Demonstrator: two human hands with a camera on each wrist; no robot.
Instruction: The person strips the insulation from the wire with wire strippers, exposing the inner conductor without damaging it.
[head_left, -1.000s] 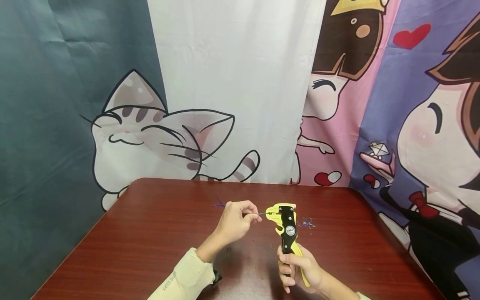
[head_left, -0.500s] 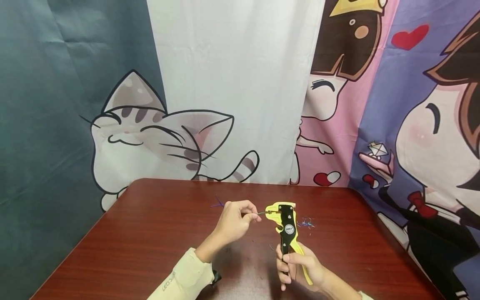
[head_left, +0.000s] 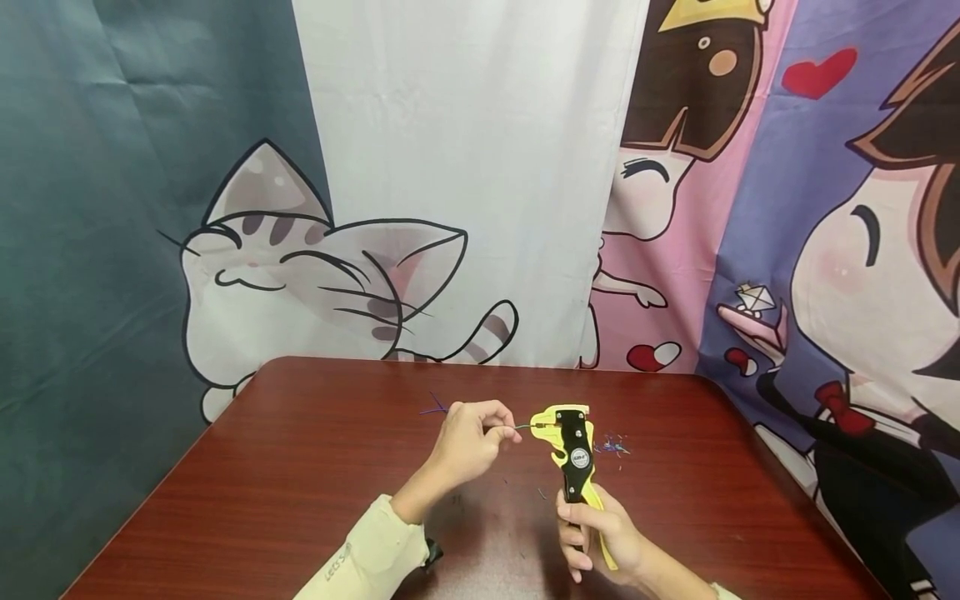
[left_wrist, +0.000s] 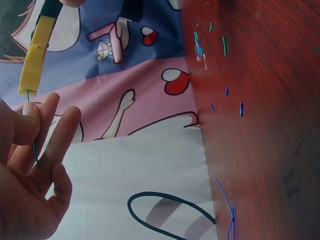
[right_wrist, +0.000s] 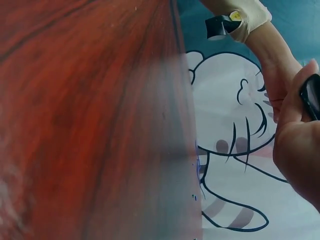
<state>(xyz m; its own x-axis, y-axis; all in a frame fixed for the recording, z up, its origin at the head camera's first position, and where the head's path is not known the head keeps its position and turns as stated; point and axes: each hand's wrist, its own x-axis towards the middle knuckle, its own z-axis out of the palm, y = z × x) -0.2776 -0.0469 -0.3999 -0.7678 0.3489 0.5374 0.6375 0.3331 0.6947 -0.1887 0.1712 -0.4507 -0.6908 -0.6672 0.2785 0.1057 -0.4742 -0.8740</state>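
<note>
Your right hand [head_left: 600,533] is wrapped tight around the handles of the wire stripper [head_left: 572,450], a yellow tool with a black face plate and a round label, standing upright above the middle of the red-brown table [head_left: 300,467] with its head at 12 o'clock from your fist. Your left hand [head_left: 468,442] sits at 9 o'clock from that head, thumb and forefinger pinching a thin dark wire [head_left: 522,427] whose free end runs into the tool's mouth. The head view shows short coloured offcuts [head_left: 611,447] scattered on the table at 3 o'clock from the stripper. Your left wrist view adds what the head view cannot: the wire [left_wrist: 34,150] lying between your fingers [left_wrist: 35,125], its tip meeting the yellow head [left_wrist: 35,55], plus a loose blue strand [left_wrist: 227,210] on the tabletop. Your right wrist view shows mostly table grain and only a black edge of the handle [right_wrist: 311,97].
</note>
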